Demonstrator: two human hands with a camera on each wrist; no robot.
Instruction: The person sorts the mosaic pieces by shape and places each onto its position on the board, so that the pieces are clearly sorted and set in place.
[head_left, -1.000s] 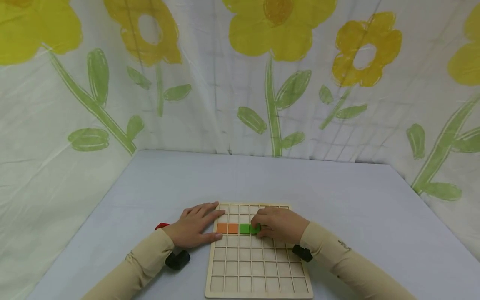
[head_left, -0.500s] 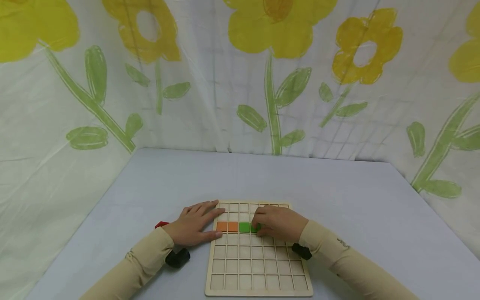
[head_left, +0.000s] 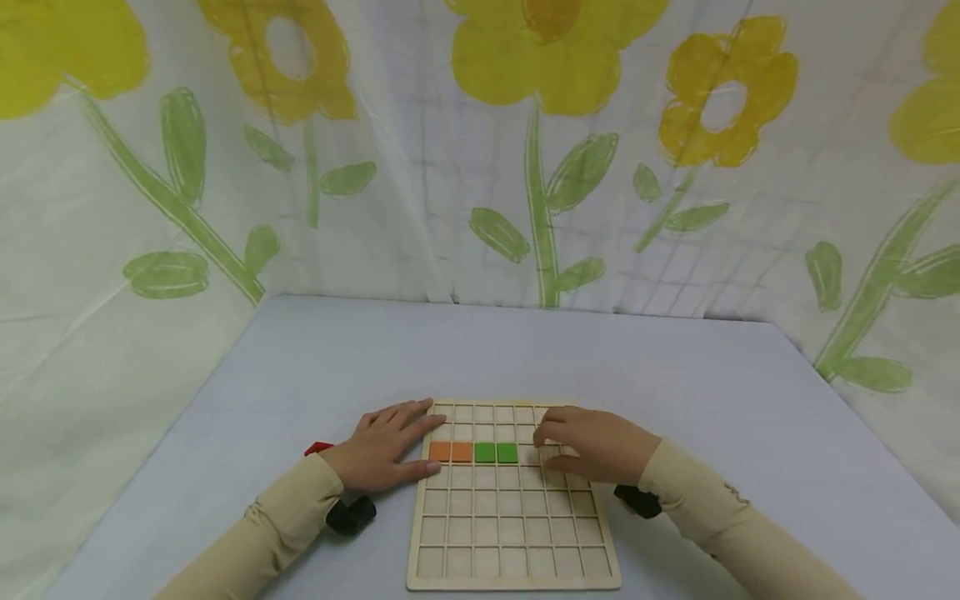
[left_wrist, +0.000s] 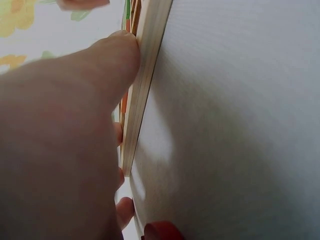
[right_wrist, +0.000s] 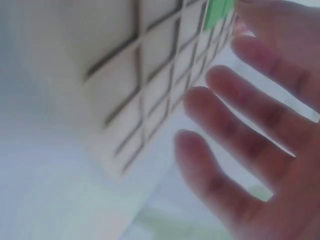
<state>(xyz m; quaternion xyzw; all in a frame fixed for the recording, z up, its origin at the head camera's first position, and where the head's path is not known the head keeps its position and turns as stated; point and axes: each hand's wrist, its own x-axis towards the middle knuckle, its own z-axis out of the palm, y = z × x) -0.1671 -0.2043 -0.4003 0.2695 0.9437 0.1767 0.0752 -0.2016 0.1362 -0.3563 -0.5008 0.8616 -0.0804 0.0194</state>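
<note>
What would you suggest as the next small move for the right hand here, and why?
I would probably lift the right hand clear of the wooden grid board. Its fingers appear to hold no tile, and the two green tiles seem to sit flat in their cells, beside the two orange tiles. The left hand rests at the board's left edge.

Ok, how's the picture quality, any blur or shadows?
Head view: fairly even light, grid board and tiles readable; left wrist: left hand close and soft, broad shadow across the table; right wrist: hazy, board's near edge blurred, right hand clearer.
</note>
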